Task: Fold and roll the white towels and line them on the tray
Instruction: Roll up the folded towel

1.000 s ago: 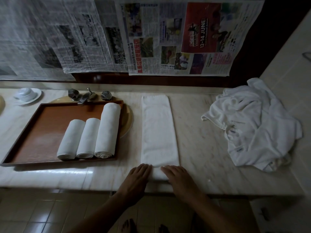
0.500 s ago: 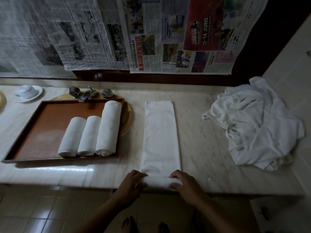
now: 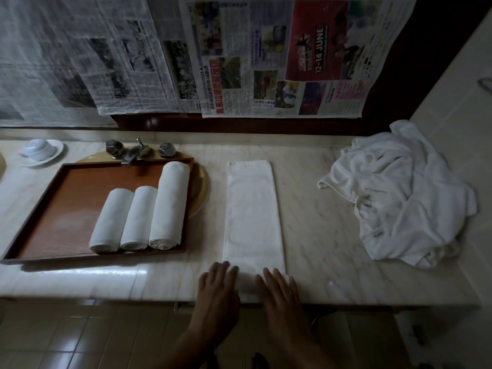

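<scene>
A white towel folded into a long strip (image 3: 253, 214) lies on the marble counter, running away from me. Its near end is turned into a small roll at the counter's front edge. My left hand (image 3: 219, 286) and my right hand (image 3: 279, 288) press flat on that roll, fingers spread, one at each side. A brown wooden tray (image 3: 53, 209) sits to the left over the sink. Three rolled white towels (image 3: 141, 217) lie side by side along its right half, the rightmost one longest.
A heap of loose white towels (image 3: 399, 198) lies at the counter's right end by the tiled wall. A faucet with two knobs (image 3: 135, 153) stands behind the tray. A white cup on a saucer (image 3: 40, 151) is at the far left. Newspapers cover the back wall.
My hands curled over the towel's near end and turned it into a roll at the front edge. Now both palms lie flat on that roll again, pushed slightly forward.
</scene>
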Action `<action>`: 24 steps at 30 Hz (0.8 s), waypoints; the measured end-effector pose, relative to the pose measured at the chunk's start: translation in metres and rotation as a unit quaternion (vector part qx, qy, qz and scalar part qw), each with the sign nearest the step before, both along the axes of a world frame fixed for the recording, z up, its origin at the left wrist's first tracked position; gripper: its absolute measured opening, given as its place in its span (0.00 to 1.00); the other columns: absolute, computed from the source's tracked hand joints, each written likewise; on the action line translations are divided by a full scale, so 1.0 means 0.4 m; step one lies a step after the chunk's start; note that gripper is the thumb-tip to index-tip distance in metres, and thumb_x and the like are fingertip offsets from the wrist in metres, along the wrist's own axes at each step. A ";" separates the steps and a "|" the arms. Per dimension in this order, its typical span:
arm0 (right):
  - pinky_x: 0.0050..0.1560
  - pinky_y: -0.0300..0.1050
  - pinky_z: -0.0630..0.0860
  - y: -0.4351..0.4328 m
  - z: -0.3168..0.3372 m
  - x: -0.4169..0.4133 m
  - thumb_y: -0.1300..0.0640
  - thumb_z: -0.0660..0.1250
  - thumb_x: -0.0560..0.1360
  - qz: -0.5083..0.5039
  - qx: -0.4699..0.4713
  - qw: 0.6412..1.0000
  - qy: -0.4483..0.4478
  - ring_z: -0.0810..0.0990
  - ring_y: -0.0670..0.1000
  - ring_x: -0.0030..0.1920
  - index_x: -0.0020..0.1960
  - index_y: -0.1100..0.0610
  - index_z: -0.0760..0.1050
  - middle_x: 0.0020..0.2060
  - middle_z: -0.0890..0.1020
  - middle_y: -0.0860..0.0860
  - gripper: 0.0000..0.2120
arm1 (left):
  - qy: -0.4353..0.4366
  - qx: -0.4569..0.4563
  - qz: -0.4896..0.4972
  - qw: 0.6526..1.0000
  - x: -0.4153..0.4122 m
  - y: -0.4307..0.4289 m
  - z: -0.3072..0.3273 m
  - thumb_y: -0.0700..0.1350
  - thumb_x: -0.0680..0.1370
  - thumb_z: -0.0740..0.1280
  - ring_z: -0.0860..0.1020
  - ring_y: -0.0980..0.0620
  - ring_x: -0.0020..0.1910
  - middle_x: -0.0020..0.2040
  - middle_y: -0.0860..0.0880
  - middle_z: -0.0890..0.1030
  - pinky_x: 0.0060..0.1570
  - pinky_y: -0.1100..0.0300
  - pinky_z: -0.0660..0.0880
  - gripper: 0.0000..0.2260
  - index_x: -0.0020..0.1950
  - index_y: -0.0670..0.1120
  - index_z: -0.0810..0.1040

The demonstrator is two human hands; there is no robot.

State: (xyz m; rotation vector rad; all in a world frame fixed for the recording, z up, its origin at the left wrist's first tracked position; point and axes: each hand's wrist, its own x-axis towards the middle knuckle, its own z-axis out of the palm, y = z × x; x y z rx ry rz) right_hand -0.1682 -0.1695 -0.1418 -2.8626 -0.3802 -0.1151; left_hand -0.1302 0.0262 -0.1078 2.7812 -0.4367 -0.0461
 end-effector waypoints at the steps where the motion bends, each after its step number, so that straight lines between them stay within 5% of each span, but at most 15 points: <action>1: 0.73 0.63 0.58 -0.004 0.000 -0.001 0.61 0.55 0.75 0.012 0.003 1.000 -0.002 0.62 0.60 0.78 0.78 0.57 0.68 0.78 0.67 0.56 0.31 | -0.006 0.041 -0.047 0.998 -0.017 -0.019 -0.010 0.46 0.67 0.74 0.75 0.41 0.70 0.71 0.44 0.76 0.67 0.46 0.71 0.32 0.71 0.46 0.75; 5: 0.74 0.63 0.56 -0.017 0.006 0.021 0.61 0.54 0.73 0.028 -0.034 0.999 0.027 0.59 0.60 0.80 0.80 0.55 0.64 0.81 0.61 0.54 0.35 | 0.031 0.115 -0.096 0.988 -0.039 -0.043 -0.054 0.39 0.57 0.72 0.59 0.40 0.80 0.80 0.40 0.63 0.75 0.42 0.52 0.49 0.80 0.41 0.64; 11: 0.72 0.63 0.58 -0.030 0.012 0.077 0.58 0.56 0.74 0.055 -0.080 0.993 0.069 0.66 0.60 0.77 0.78 0.56 0.67 0.77 0.68 0.56 0.31 | 0.012 0.111 -0.101 0.989 0.034 -0.034 -0.063 0.44 0.68 0.76 0.63 0.41 0.79 0.79 0.40 0.66 0.76 0.44 0.52 0.43 0.80 0.41 0.63; 14: 0.73 0.60 0.65 -0.043 0.030 0.107 0.55 0.65 0.72 0.081 -0.077 0.990 0.086 0.75 0.57 0.71 0.76 0.56 0.71 0.72 0.75 0.54 0.31 | 0.038 0.108 -0.113 0.987 0.071 -0.006 -0.073 0.45 0.66 0.79 0.69 0.42 0.76 0.78 0.41 0.67 0.77 0.45 0.62 0.46 0.80 0.41 0.61; 16: 0.70 0.57 0.72 -0.057 0.035 0.124 0.58 0.75 0.65 0.080 -0.059 0.988 0.114 0.77 0.55 0.68 0.76 0.55 0.69 0.70 0.76 0.53 0.40 | 0.060 0.105 -0.130 0.984 0.086 0.008 -0.060 0.47 0.73 0.76 0.65 0.43 0.78 0.81 0.44 0.60 0.77 0.49 0.58 0.44 0.82 0.44 0.54; 18: 0.72 0.57 0.71 -0.067 0.046 0.133 0.62 0.74 0.67 0.090 -0.034 0.987 0.132 0.75 0.56 0.70 0.78 0.54 0.64 0.72 0.74 0.53 0.42 | 0.079 0.099 -0.145 0.981 0.093 0.018 -0.048 0.47 0.79 0.69 0.55 0.46 0.82 0.83 0.46 0.53 0.81 0.51 0.49 0.40 0.84 0.46 0.48; 21: 0.76 0.50 0.64 -0.070 0.080 0.130 0.63 0.66 0.79 0.066 0.016 0.982 0.177 0.66 0.55 0.75 0.80 0.52 0.60 0.76 0.67 0.52 0.32 | 0.106 0.051 -0.151 0.982 0.090 0.044 -0.039 0.49 0.80 0.69 0.61 0.49 0.79 0.81 0.48 0.60 0.78 0.54 0.61 0.34 0.82 0.46 0.56; 24: 0.72 0.46 0.68 -0.081 0.087 0.117 0.58 0.67 0.80 0.046 0.066 0.977 0.199 0.69 0.50 0.72 0.78 0.48 0.63 0.74 0.69 0.48 0.28 | 0.108 0.004 -0.166 0.980 0.072 0.077 -0.042 0.53 0.80 0.62 0.71 0.53 0.68 0.73 0.52 0.69 0.66 0.59 0.71 0.24 0.75 0.50 0.63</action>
